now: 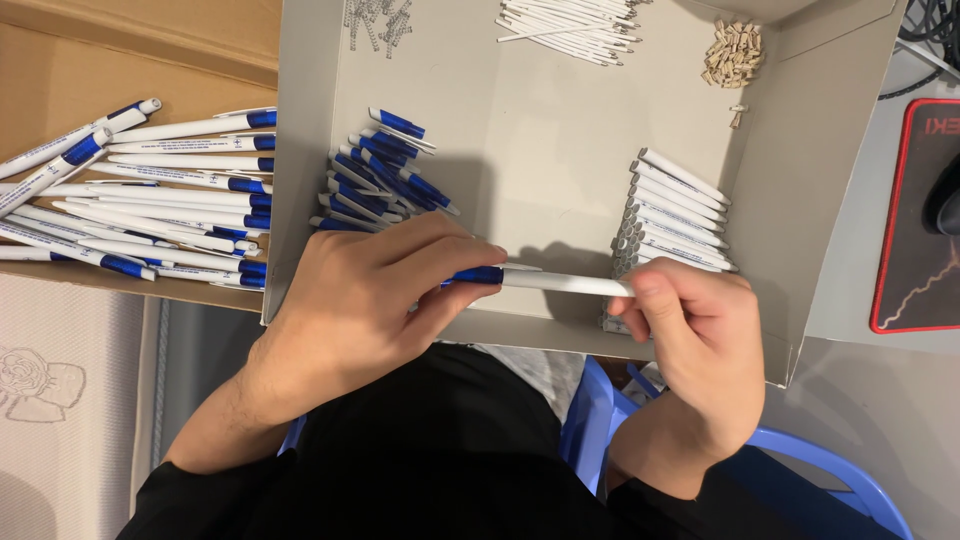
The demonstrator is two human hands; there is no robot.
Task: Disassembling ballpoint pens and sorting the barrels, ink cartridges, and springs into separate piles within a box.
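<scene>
The pen [545, 280] lies crosswise between the hands; left hand [375, 300] pinches its blue end; right hand [690, 330] pinches the white end.

white pen [555, 281] with blue grip, grey box [540, 150]

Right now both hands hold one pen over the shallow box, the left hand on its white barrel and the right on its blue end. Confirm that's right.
Not quite: the ends are swapped. In the head view the left hand grips the blue end of the pen, and the right hand pinches its white barrel. Both do hold it over the shallow box.
</scene>
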